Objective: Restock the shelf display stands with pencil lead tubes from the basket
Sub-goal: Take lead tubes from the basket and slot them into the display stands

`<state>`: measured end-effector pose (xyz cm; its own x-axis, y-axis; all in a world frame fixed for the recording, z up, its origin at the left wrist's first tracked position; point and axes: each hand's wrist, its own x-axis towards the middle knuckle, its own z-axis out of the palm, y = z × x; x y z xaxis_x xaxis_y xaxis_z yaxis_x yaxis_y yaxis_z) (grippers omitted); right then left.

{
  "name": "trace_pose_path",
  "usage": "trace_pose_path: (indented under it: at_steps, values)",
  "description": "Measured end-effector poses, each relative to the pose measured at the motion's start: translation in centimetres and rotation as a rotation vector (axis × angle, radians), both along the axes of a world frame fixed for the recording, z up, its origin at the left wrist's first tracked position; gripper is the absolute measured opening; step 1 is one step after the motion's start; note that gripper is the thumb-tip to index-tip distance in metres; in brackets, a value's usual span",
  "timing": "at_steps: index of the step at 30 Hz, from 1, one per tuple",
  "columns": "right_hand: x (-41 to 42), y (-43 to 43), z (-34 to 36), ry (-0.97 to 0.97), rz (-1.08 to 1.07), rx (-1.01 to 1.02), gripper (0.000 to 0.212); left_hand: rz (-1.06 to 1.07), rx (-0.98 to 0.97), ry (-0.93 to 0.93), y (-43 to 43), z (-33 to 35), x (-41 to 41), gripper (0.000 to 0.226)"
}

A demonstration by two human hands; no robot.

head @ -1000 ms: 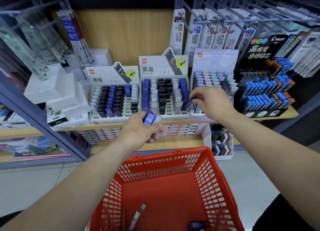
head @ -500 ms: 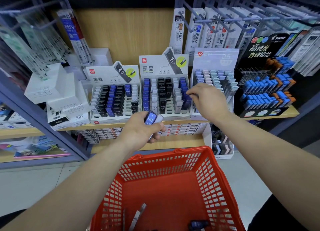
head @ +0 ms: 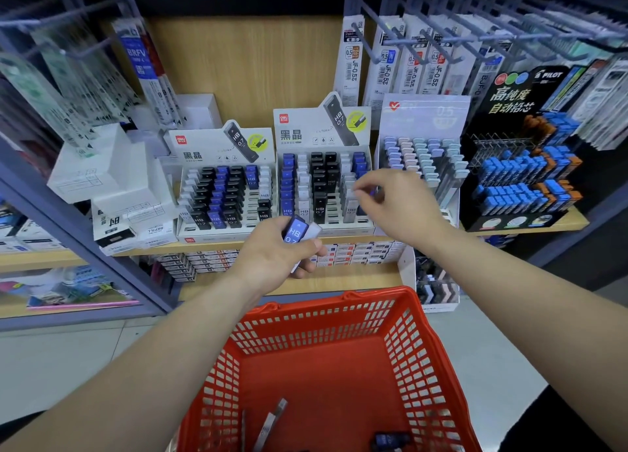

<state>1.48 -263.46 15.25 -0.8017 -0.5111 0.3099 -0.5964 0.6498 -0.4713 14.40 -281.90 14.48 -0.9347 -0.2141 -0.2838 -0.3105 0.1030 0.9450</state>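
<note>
2 hands at the lead-tube stands.
Left hand (head: 272,261) grips a blue tube (head: 295,232) and a white tube (head: 313,230) below the middle stand (head: 319,135); right hand (head: 397,210) curls over its right column, hiding it, and I cannot tell if it pinches anything. A grey tube (head: 270,424) lies in the red basket (head: 323,307).

- The basket (head: 418,366) sits nearest, at centre, with loose tubes (head: 272,421) lying at its near end.
- Beyond it runs the shelf (head: 149,249), carrying four stands in a row: left stand (head: 221,142), middle stand (head: 306,129), third stand (head: 424,112), far-right stand (head: 516,98).
- Stacked boxes (head: 102,169) sit left of the left stand.
- Packets (head: 411,64) hang above the stands, on the right.
- The left hand (head: 272,254) is between basket and shelf.
- The right hand (head: 390,203) is before the middle stand's right edge.
</note>
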Motion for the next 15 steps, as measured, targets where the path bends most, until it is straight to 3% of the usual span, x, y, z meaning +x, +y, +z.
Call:
trace_pose_path:
  at_steps: [4, 13, 15]
  values:
    - [2.7, -1.4, 0.3, -0.442, 0.266, -0.143, 0.014, -0.026, 0.000, 0.014, 0.3, 0.1, -0.1, 0.013]
    - [1.9, -0.4, 0.5, -0.645, 0.221, -0.323, 0.006, -0.010, 0.097, 0.021, 0.7, 0.1, 0.0, 0.014]
    - [1.4, 0.2, 0.4, -0.688, 0.206, -0.348, 0.005, 0.021, 0.029, 0.042, 0.4, 0.0, 0.0, 0.012]
